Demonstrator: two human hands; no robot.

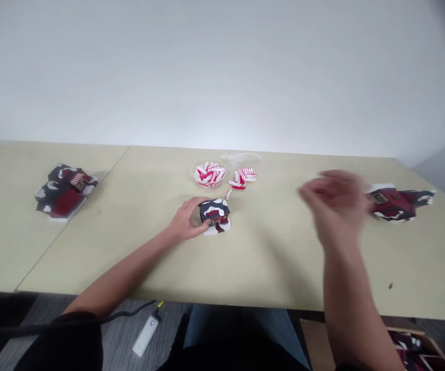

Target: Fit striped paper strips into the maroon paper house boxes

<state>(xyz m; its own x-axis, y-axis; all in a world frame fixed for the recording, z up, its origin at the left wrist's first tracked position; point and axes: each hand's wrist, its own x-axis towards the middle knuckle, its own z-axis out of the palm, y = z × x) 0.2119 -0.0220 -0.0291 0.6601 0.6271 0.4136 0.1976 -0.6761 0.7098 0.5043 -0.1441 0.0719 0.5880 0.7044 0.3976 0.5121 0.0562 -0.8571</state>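
My left hand is closed around the left side of a miniature house, thumb at the front and fingers behind. The house stands on the table, with a dark roof patched in white, dark red walls and a white base. A small red-and-white striped piece is just behind its right corner. Raised over the right part of the table, my right hand is smeared by motion, so its fingers do not show clearly. It is nearest to another group of dark red miniature houses.
A clear round tub holds several red-and-white pieces; a loose pile of such pieces lies beside it near a clear lid. More miniature houses stand far left. Below the table's front edge is a cardboard box of dark red items.
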